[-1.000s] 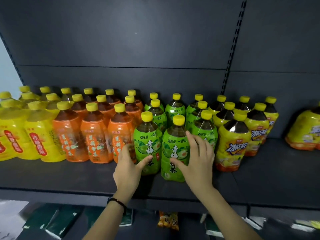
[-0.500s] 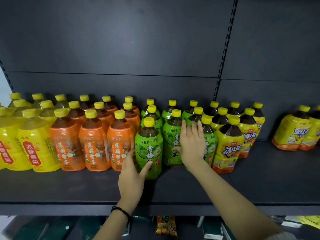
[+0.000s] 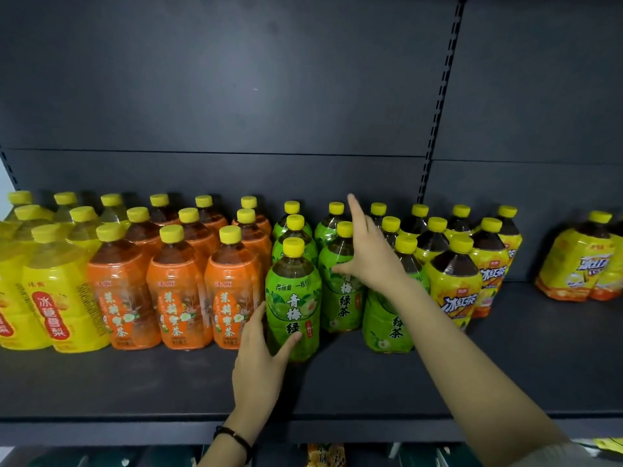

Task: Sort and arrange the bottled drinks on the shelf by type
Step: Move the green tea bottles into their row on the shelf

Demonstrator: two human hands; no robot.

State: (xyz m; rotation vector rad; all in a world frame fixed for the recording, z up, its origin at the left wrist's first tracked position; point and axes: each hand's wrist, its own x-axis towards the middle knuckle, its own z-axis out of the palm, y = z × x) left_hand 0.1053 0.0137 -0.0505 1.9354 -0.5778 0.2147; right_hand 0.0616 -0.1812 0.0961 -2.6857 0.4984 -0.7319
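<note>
Yellow-capped bottles stand in groups on the dark shelf [image 3: 135,382]: yellow pear drinks [image 3: 57,298] at the left, then orange jasmine teas [image 3: 175,298], green plum teas, and yellow iced black teas [image 3: 455,291]. My left hand [image 3: 259,362] wraps the base of the front green tea bottle [image 3: 293,298], thumb on its right side and fingers on its left. My right hand [image 3: 367,257] reaches deeper, fingers spread and index up. Its thumb rests on the second-row green bottle [image 3: 340,305], and its forearm crosses another green bottle [image 3: 384,325].
Two more iced black tea bottles [image 3: 580,264] stand apart at the far right, with bare shelf between them and the main group. A slotted upright [image 3: 438,112] splits the back panel. Packaged goods [image 3: 325,456] show on the level below.
The middle front green bottle has been pushed back into the second row. My right hand has slid up and further in among the green bottles. My left hand stays on the front green bottle.
</note>
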